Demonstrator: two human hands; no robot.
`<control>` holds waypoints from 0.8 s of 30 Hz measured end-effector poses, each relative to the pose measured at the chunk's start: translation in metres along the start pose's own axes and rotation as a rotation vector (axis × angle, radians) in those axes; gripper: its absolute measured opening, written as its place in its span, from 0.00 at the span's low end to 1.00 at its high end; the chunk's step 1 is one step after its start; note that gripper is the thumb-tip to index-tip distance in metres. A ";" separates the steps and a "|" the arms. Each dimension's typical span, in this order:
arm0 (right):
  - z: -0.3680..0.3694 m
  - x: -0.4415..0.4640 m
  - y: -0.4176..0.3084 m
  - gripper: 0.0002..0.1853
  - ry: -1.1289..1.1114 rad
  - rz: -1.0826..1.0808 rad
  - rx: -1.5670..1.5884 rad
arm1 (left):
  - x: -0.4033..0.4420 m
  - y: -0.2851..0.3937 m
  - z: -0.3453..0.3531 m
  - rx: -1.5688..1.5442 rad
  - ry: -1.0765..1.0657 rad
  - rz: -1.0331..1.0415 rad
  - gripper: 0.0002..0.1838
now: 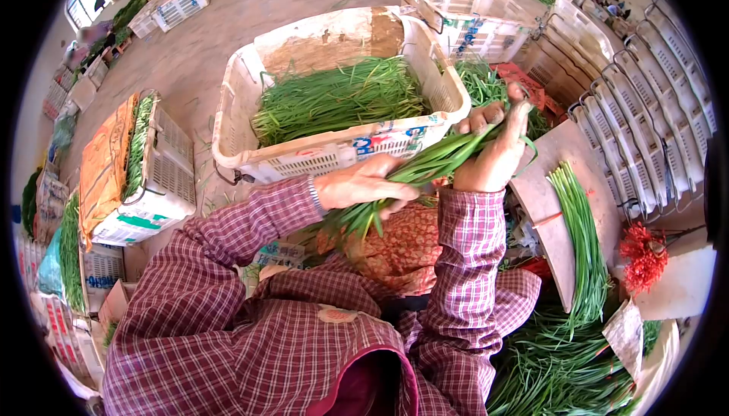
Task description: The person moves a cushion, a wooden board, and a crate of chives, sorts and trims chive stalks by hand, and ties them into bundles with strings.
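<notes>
A bunch of garlic chives (437,162) lies slanting across both my hands, above my lap. My left hand (364,183) is closed round its lower left part, where the leaf tips hang down. My right hand (493,146) is closed on the upper right end, palm partly turned up and fingers curled round the stalks. Just beyond my hands stands a white plastic crate (304,162) with many chives (342,97) laid lengthwise inside. To my right, a bundle of chives (581,241) with a red tie rests on a board (550,226).
Loose chives (562,367) are heaped at the lower right. A cluster of red ties (644,256) hangs beside the board. Stacked white crates (645,112) stand at the right, another crate (471,17) behind. A filled crate (163,165) with orange cloth stands left.
</notes>
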State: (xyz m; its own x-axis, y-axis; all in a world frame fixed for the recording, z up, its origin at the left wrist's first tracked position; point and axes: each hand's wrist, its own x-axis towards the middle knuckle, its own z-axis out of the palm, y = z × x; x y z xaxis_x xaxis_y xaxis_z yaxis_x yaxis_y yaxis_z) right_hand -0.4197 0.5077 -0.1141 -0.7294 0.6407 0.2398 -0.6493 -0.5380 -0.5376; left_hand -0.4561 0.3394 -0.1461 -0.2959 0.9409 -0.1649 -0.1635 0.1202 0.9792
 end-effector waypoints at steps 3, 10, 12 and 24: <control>-0.021 0.011 0.008 0.18 0.120 0.110 0.118 | -0.010 -0.018 -0.001 -0.285 -0.016 -0.083 0.12; -0.064 0.026 0.018 0.20 0.231 0.181 0.070 | -0.027 -0.024 -0.005 -0.423 -0.032 -0.246 0.07; -0.076 0.035 -0.002 0.21 0.210 0.111 0.010 | -0.034 -0.031 -0.011 -0.435 -0.040 -0.251 0.07; -0.124 -0.010 0.000 0.27 -0.504 -0.306 -1.829 | -0.041 -0.033 -0.013 -0.378 0.227 -0.019 0.12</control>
State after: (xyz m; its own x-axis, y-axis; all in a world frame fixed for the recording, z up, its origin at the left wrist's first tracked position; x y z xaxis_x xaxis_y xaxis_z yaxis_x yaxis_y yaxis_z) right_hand -0.3854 0.5690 -0.2169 -0.8545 0.2135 0.4736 -0.0102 0.9046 -0.4261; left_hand -0.4504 0.2925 -0.1735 -0.4821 0.8409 -0.2457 -0.4916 -0.0275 0.8704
